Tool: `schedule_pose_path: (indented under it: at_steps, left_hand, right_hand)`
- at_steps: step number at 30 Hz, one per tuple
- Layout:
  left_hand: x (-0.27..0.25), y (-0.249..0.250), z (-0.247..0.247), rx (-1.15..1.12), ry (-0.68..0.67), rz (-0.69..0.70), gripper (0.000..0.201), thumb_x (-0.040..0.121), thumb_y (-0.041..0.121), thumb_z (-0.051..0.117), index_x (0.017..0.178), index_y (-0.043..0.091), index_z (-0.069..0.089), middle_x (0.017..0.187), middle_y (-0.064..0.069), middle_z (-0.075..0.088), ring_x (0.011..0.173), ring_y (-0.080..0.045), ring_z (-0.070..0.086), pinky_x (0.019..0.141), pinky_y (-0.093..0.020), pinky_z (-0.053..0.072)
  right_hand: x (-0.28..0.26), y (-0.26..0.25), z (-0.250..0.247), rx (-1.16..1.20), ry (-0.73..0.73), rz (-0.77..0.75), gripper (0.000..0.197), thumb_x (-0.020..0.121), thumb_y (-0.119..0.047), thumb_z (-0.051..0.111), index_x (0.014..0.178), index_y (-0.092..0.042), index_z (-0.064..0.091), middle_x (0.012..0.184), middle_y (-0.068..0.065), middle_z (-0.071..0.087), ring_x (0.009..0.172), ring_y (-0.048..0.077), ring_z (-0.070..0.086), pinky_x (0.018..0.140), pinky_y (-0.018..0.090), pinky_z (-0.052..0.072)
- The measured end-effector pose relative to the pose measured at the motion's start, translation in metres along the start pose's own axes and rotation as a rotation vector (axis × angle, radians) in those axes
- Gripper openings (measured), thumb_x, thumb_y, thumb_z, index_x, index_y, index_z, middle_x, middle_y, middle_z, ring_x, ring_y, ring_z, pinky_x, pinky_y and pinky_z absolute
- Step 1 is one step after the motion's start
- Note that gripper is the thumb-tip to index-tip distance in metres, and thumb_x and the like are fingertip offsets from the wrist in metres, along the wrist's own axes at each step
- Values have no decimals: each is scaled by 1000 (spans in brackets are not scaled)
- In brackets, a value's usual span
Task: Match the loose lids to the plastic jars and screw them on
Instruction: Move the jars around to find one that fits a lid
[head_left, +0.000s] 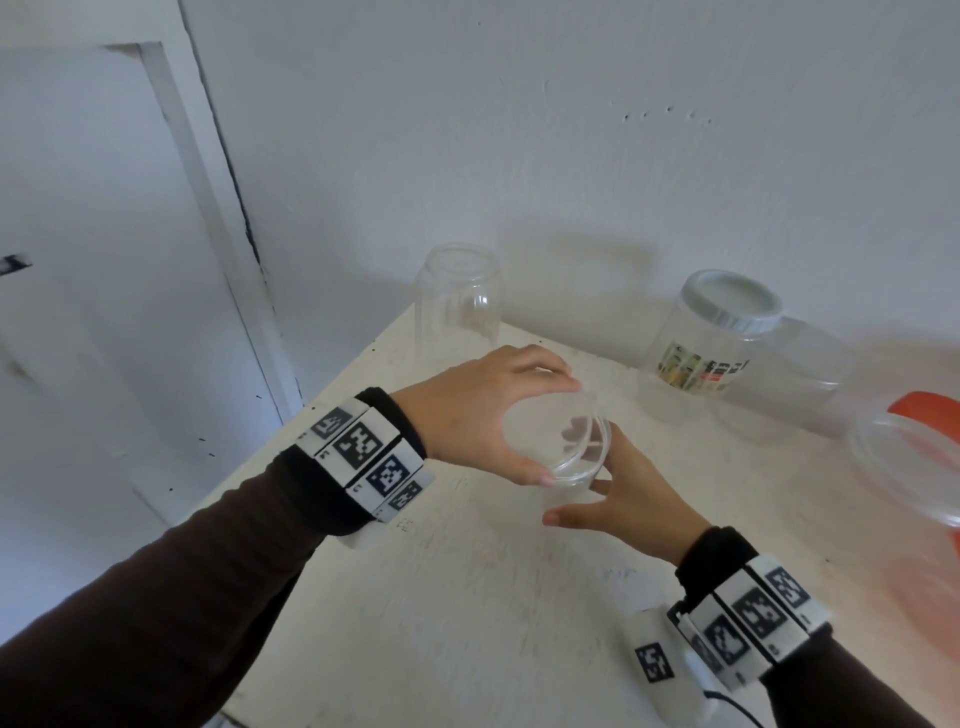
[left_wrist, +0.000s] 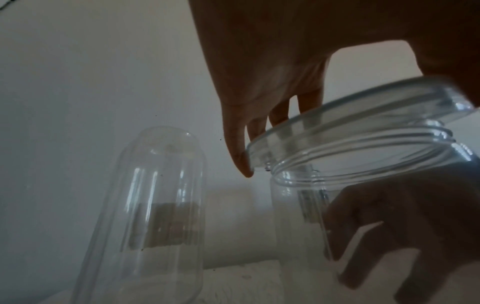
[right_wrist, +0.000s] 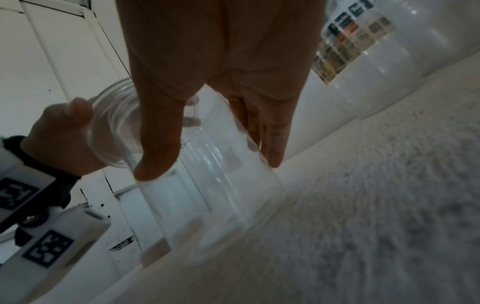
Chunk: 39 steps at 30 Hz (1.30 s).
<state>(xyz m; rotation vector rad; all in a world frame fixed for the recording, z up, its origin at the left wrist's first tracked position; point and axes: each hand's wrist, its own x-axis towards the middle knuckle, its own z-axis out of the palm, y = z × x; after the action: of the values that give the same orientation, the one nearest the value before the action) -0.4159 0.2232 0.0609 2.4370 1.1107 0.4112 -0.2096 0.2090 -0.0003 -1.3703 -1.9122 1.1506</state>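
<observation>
Left hand (head_left: 470, 410) grip pinching clear lid (left_wrist: 350, 125) over jar (right_wrist: 207, 174), right hand (head_left: 631, 501) grip clasping jar

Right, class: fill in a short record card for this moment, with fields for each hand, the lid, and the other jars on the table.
left hand: grips the clear round plastic lid by its rim
right hand: holds the clear plastic jar
lid state: tilted over the jar's threaded mouth, not yet seated
other jars: upside-down clear jar; labelled jar with white lid
surface: white table
</observation>
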Motion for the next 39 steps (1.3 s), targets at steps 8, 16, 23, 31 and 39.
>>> schedule_pose_path:
  at_steps: [8, 16, 23, 31, 39]
  left_hand:
    - [16, 18, -4, 129, -107, 9, 85, 66, 59, 66, 139, 25, 38, 142, 12, 31, 129, -8, 25, 104, -27, 28]
    - [20, 20, -2, 145, -115, 11, 78, 73, 47, 72, 139, 25, 36, 142, 12, 29, 128, -8, 24, 101, -26, 30]
    - [25, 19, 1, 158, -140, -9, 81, 71, 49, 73, 139, 24, 37, 139, 11, 32, 126, -9, 27, 103, -32, 33]
    - [5, 3, -1, -127, -46, -94, 116, 61, 41, 83, 148, 26, 7, 153, 12, 3, 139, -3, 6, 113, -26, 13]
    - [-22, -27, 37, -612, 46, -282, 116, 62, 19, 85, 145, 30, 5, 147, 12, 25, 134, -6, 27, 112, -27, 27]
  right_hand:
    - [0, 1, 0, -11, -17, -17, 98, 49, -46, 81, 131, -35, 28, 130, -13, 41, 119, 3, 43, 88, 15, 43]
    - [-1, 1, 0, -29, -20, -21, 103, 52, -43, 82, 137, -29, 26, 132, -12, 39, 119, 2, 43, 83, 12, 44]
    - [3, 7, 1, -28, -37, -27, 115, 44, -59, 81, 141, -28, 27, 134, -10, 42, 120, 7, 45, 97, 34, 47]
    - [-7, -12, -17, -60, -87, 1, 116, 51, -47, 79, 143, -28, 11, 141, -9, 26, 126, 8, 36, 102, 26, 37]
    - [-3, -85, -40, -464, -184, -188, 94, 60, -55, 72, 139, -31, 28, 136, -15, 30, 125, 2, 33, 105, 25, 32]
